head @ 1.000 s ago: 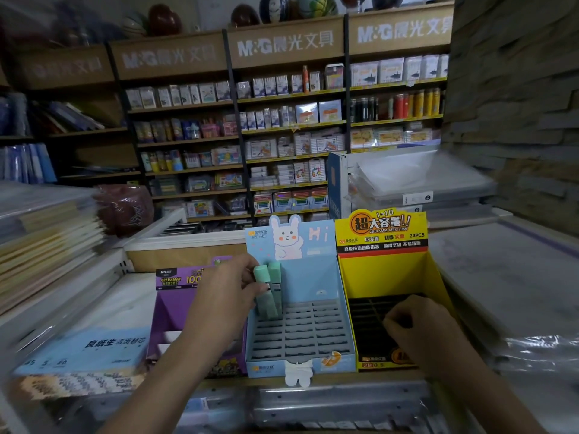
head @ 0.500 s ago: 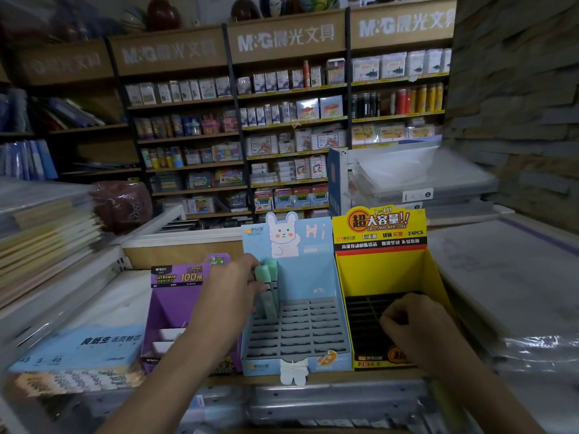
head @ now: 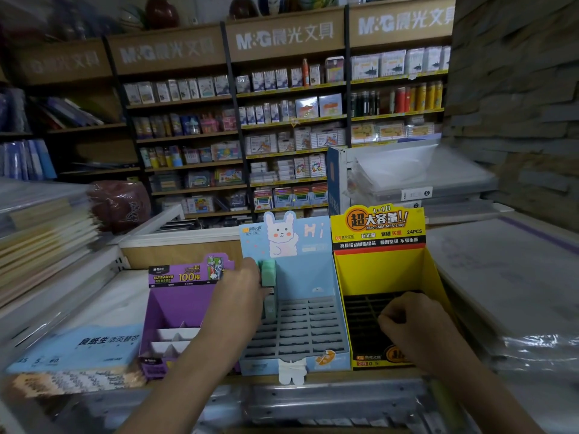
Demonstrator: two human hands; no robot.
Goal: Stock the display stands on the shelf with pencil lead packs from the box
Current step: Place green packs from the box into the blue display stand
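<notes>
Left hand [head: 238, 296] slightly further over green packs [head: 268, 272]

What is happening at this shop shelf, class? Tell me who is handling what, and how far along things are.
A person is filling display stands. The left hand grips green pencil lead packs at the back left corner of the blue rabbit stand, whose slots are otherwise nearly all empty. The right hand rests curled on the dark slotted tray of the yellow stand; whether it holds anything is hidden. The purple stand sits to their left.
</notes>
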